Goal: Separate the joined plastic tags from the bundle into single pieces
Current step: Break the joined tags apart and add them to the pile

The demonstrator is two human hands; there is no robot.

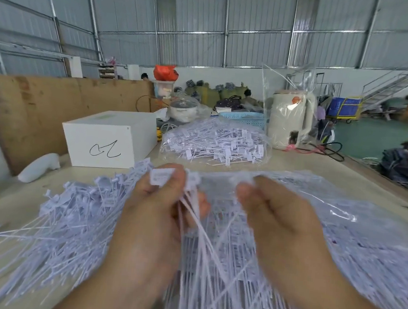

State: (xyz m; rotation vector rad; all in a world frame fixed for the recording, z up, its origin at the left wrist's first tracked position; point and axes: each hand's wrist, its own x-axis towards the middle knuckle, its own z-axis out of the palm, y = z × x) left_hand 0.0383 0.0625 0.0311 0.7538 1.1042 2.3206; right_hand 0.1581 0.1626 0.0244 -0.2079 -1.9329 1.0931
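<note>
Both hands are raised just above the desk [326, 166], working one small bundle [193, 218] of white tags whose thin tails fan down between the wrists. The left hand [158, 199] has its grip clamped on the heads, a flat tag [160, 177] pinched under the thumb; the right hand [274, 211] has its fingers closed on a blurred head at the bundle's top. Loose singles lie in a pile [67, 216] to the left, and unsorted tags spread under film to the right [364, 234]. To do this well, I would pinch close to the joint, hold the left steady and snap sideways with the right, not pull along the tails, which could tangle or bend.
</note>
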